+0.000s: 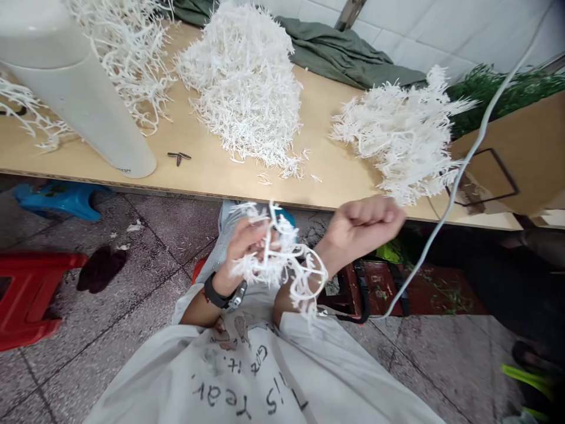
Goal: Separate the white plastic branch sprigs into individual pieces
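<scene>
My left hand (248,238), with a watch on the wrist, is closed around a white branching plastic sprig (282,250) in front of my body. The sprig's thin, looping stems hang to the right, across my right forearm. Just off the table's front edge, my right hand (368,221) is curled into a fist, and whatever its fingers may hold is hidden. Beyond that fist lies a loose pile of white plastic sprigs (401,135). A larger heap of short white sprig pieces (247,82) sits on the table ahead of my left hand.
A pale bottle (83,100) stands on the table (207,168) at left, before long white stems (128,59). Dark seeds (179,156) lie nearby. A grey cable (477,147) crosses in front of a cardboard box (525,147). Red (30,294) and blue (62,197) stools stand below.
</scene>
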Available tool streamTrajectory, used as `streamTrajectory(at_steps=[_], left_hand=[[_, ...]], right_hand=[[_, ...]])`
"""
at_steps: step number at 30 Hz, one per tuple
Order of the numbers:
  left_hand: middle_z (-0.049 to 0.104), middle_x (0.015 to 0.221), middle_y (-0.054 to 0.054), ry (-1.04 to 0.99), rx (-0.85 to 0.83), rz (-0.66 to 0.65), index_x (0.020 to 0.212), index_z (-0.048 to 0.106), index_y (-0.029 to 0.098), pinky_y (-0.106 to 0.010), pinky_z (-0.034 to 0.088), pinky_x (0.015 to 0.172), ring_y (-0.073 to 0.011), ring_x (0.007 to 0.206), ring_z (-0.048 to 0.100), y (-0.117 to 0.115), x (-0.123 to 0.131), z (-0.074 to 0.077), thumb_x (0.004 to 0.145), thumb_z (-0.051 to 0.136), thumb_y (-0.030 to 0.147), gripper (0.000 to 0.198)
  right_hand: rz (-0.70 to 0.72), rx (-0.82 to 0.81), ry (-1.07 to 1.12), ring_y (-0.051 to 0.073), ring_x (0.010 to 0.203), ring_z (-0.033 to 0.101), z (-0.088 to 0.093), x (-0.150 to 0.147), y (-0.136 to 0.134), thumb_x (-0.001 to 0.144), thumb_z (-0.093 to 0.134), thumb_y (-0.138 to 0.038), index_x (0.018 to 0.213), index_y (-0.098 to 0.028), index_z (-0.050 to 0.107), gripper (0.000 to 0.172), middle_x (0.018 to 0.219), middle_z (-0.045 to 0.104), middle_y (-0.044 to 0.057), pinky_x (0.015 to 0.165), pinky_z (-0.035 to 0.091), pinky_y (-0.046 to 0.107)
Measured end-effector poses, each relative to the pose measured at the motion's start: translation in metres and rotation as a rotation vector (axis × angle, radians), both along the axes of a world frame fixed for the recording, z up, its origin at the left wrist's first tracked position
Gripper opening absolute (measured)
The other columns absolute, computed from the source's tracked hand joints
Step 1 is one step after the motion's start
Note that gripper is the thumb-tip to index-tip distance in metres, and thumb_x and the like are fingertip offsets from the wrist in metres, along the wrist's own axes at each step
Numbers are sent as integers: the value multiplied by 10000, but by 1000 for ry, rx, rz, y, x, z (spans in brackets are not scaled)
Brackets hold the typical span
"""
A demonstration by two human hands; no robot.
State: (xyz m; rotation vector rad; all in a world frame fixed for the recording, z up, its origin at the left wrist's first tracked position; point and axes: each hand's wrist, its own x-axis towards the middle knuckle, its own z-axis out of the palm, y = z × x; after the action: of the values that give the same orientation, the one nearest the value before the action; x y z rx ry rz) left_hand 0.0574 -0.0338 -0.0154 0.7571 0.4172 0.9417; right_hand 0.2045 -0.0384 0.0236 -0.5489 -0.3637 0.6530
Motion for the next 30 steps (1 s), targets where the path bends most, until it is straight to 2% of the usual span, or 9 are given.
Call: streamTrajectory(at_steps=[3, 8, 10, 12, 14, 17, 20, 25, 30], left_hand=[[228, 360, 82, -83, 64, 114, 470, 344, 190, -212, 153, 302, -33, 292, 211, 4, -16, 4, 688, 696, 527, 534], [303, 395, 73, -5, 76, 212, 494, 403, 187, -208, 227, 348, -41, 345, 276, 6, -15, 6, 705, 700, 457, 453], [313, 405, 68, 50, 98, 217, 495, 403, 194, -219, 250, 353, -50, 361, 288, 7, -12, 5, 694, 694, 509, 473], [341, 423, 58, 85, 105, 218, 506, 411, 198, -223, 270, 353, -57, 373, 308, 9, -12, 3, 694, 680, 550, 481], [398, 464, 45, 107, 97, 229, 531, 440, 195, -225, 303, 367, -63, 394, 340, 11, -14, 3, 706, 666, 570, 471], [436, 507, 35, 146, 134, 229, 551, 477, 184, -220, 334, 406, -71, 443, 390, 14, -18, 4, 754, 644, 541, 444], [419, 502, 44, 222, 226, 237, 557, 500, 170, -212, 329, 439, -65, 459, 370, 16, -19, 4, 786, 635, 499, 423], [433, 523, 46, 313, 259, 276, 596, 545, 167, -204, 288, 432, -57, 462, 344, 22, -20, -2, 769, 645, 539, 422], [382, 466, 49, 354, 303, 218, 535, 501, 169, -221, 246, 409, -55, 413, 299, 22, -24, -1, 790, 629, 517, 450]], right_hand=[[-334, -7, -236, 60, 408, 53, 2, 19, 17, 964, 232, -289, 552, -212, 222, 420, 518, 89, -82, 387, 115, 197], [-303, -556, -1157, 110, 612, 423, -26, 22, 61, 821, 561, -289, 699, -217, 432, 192, 645, 409, -33, 604, 367, 270], [-297, -696, -1364, 167, 787, 497, -37, 22, 73, 788, 611, -290, 817, -208, 490, 150, 785, 521, 21, 764, 415, 350], [-338, -681, -1398, 192, 903, 505, -41, 19, 73, 802, 608, -311, 928, -198, 512, 195, 964, 573, 76, 855, 409, 393], [-307, -560, -1323, 169, 883, 519, -36, 10, 61, 876, 531, -364, 962, -205, 522, 182, 1015, 583, 79, 841, 425, 368], [1, -323, -1252, 124, 704, 521, -21, -9, 28, 933, 405, -504, 883, -220, 539, 318, 805, 579, 23, 668, 436, 288], [244, -192, -1389, 99, 597, 460, -6, -24, -1, 871, 505, -569, 851, -221, 558, 353, 680, 522, -23, 565, 389, 254], [231, -294, -1606, 71, 534, 382, -1, -29, -14, 894, 565, -384, 800, -202, 548, 205, 610, 447, -55, 541, 331, 242], [144, -270, -1569, 69, 476, 363, -12, -27, -14, 944, 470, -314, 653, -197, 544, 321, 540, 429, -47, 507, 313, 241]])
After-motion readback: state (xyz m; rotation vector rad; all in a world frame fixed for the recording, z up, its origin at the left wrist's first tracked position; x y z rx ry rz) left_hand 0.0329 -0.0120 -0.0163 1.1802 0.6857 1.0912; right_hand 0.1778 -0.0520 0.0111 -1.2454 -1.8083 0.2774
